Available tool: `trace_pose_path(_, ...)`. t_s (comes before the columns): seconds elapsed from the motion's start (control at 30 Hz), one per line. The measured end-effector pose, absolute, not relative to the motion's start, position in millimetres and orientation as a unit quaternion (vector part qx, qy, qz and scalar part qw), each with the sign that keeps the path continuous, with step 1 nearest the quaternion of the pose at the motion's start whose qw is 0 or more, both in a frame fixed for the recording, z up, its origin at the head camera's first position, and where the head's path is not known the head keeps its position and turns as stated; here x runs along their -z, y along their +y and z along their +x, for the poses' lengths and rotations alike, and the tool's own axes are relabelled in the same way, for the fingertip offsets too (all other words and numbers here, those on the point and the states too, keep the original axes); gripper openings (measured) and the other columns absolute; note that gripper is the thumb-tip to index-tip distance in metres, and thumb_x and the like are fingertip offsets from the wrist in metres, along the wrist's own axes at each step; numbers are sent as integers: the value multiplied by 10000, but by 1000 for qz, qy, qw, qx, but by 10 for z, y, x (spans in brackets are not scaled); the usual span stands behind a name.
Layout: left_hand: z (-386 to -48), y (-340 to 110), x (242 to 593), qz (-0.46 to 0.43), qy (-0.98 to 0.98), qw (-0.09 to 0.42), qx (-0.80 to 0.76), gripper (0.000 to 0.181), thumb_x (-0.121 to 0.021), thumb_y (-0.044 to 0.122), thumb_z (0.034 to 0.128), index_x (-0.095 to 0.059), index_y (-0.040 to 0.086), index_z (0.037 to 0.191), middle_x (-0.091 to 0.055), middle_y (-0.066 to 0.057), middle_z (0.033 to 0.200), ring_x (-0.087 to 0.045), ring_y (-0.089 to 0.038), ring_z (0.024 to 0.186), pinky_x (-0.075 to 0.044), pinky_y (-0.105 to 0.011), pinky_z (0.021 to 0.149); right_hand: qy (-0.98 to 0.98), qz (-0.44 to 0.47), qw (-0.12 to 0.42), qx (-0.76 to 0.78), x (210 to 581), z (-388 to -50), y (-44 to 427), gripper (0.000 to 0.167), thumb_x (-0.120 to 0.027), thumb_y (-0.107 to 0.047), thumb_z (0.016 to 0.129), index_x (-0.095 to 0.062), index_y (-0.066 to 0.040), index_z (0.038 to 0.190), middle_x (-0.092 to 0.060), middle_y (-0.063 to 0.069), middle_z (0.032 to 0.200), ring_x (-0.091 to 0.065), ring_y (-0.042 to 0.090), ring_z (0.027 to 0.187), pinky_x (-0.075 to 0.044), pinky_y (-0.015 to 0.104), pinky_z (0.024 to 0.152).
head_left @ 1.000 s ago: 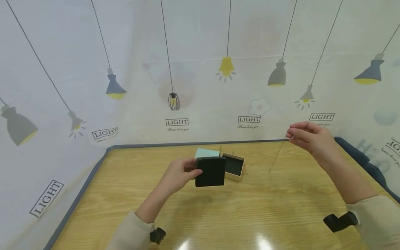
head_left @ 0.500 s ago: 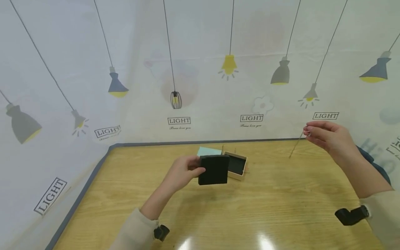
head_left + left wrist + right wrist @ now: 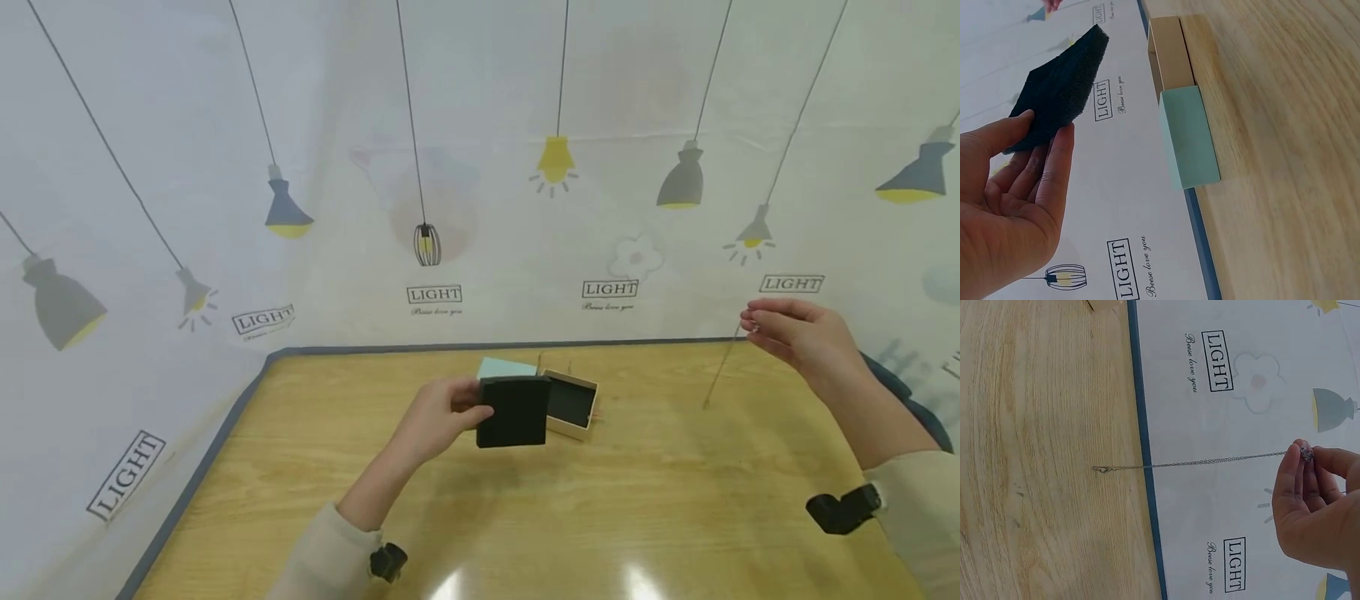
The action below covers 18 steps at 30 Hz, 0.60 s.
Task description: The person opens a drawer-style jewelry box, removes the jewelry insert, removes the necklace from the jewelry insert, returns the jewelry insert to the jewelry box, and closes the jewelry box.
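In the head view, the left hand pinches a square black pad by its edge between thumb and fingers, holding it up in front of a tan box; the right hand, well apart from it, has a thin chain pinched at the fingertips, its length hanging at a slant. The box lies uncovered, its dark inside showing, with a pale teal piece, probably its lid, beside it. So, as I judge it, the unpacking is done: lid off, pad out, chain separate from the pad, while pad and chain are both out of the box and the lid is not on. Box and teal piece sit toward the far edge of the table, before the printed cloth; bare wood lies nearer the person and to the right. In the left wrist view, the pad is tilted, gripped near one corner, apart from the box; the teal piece sits right against the box, leaving little room on that side. In the right wrist view, the chain runs from the close pinch to a small clasp-like end over bare wood; whether that end touches the table I cannot tell.
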State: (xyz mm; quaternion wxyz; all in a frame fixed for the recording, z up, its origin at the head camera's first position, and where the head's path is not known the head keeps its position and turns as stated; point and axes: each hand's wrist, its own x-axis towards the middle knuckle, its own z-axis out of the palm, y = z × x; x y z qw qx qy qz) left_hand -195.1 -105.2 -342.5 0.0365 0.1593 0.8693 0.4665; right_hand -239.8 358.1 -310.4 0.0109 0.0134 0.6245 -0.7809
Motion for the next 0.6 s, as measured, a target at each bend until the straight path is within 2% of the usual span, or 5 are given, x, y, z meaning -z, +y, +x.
trace_pose_path(0.6,-1989,-1030,3488,158,870,38,-465,179,-702,104,919,-706,65,1094,-745,-100,1077,-718,-264,1033,-610,-380,865,630,56,51,772,3382,-2505,3595,177,-643,-76,958,-762,-199,911,-761,-73,874,-734,42,818,-615,198,732)
